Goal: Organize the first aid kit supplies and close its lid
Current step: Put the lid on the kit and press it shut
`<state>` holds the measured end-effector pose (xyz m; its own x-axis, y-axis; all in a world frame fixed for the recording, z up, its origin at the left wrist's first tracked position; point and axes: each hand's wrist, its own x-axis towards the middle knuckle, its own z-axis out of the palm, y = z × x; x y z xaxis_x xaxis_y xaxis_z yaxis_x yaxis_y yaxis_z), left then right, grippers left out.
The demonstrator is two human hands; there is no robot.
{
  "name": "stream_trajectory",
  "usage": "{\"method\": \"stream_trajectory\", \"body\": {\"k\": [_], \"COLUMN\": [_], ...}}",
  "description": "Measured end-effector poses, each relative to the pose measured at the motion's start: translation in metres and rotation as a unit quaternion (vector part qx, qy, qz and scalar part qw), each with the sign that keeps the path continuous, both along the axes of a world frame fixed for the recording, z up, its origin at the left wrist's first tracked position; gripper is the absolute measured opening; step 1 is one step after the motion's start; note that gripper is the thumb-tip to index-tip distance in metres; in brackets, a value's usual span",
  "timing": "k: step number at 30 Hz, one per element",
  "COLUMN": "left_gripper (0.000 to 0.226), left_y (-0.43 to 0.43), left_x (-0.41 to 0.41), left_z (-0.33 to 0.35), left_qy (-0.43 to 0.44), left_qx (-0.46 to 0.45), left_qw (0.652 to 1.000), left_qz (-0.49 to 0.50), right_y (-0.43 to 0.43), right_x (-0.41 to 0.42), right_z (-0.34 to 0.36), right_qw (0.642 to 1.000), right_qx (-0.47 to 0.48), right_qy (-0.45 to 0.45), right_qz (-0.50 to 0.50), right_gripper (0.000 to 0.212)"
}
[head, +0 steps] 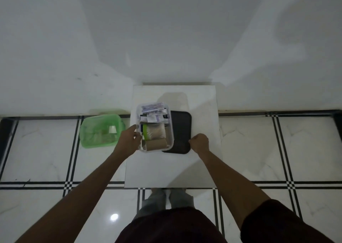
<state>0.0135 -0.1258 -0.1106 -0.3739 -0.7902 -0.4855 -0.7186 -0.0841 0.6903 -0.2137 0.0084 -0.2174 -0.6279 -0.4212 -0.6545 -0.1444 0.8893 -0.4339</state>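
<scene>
A clear plastic first aid box point(170, 131) stands on a small white table point(172, 168), with no lid on it. Inside lie paper sachets at the far end, a green-edged gauze pack in the middle and a tan bandage roll point(156, 143) at the near end. My left hand point(129, 141) grips the box's left near rim. A dark lid point(182, 131) lies flat to the right, partly under the box. My right hand point(199, 143) pinches the lid's near right corner.
A green translucent bin point(100, 131) with a small white cup inside sits on the tiled floor left of the table. A white wall rises behind the table. My feet show below the table's near edge.
</scene>
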Motion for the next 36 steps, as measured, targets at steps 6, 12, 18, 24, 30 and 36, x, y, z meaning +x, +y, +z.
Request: {"method": "stream_trajectory", "body": {"k": [6,12,18,24,30,36], "left_gripper": [0.016,0.014,0.025,0.026,0.026,0.023], "left_y": [0.001,-0.002,0.008,0.008,-0.008,0.000], "left_x": [-0.011,-0.024,-0.041,-0.052,-0.056,-0.061], "left_z": [-0.007,-0.025,-0.035,-0.021,-0.012,-0.025], "left_qy": [0.014,-0.002,0.014,0.033,0.090,0.095], "left_qx": [0.009,-0.019,0.002,-0.057,0.112,0.084], "left_qw": [1.000,0.998,0.998,0.996,0.980,0.976], "left_qz": [-0.006,-0.057,-0.062,0.054,0.135,0.179], "right_y": [0.019,0.014,-0.027,-0.056,-0.058,-0.016], "right_x": [-0.014,-0.023,0.014,0.087,0.090,0.030], "right_z": [0.035,0.100,0.151,0.125,0.112,0.113], "right_qw": [0.978,0.967,0.965,0.924,0.937,0.976], "right_qx": [-0.082,-0.190,-0.254,-0.242,-0.251,-0.146], "right_qy": [-0.161,-0.122,0.056,0.224,0.162,0.160], "right_qz": [-0.108,-0.117,0.036,0.195,0.179,-0.013], "right_gripper": [0.020,0.023,0.024,0.027,0.016,0.032]}}
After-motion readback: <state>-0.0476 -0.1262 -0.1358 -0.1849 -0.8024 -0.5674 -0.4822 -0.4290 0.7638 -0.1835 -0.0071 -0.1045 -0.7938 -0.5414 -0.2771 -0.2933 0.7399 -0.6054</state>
